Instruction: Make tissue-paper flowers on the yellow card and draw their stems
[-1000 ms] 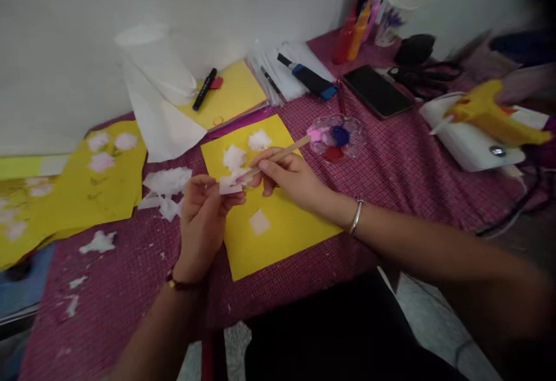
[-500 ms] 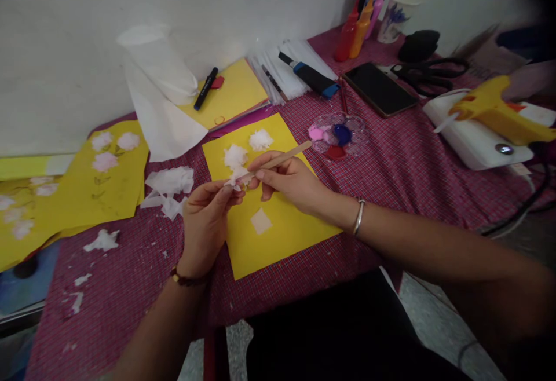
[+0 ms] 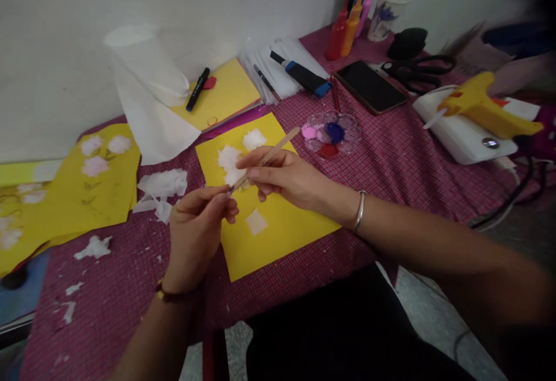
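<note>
hands meet over yellow paper (image 3: 278,224): right hand (image 3: 282,175) pinching brush (image 3: 267,157), left hand (image 3: 197,227) grip unclear.

Checked table (image 3: 391,167) bears yellow sheet (image 3: 282,224)

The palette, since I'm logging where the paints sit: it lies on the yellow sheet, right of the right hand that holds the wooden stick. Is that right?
Not quite. The head view shows the palette on the red checked cloth, just off the yellow sheet. It does lie right of the right hand, which holds the wooden stick.
</note>
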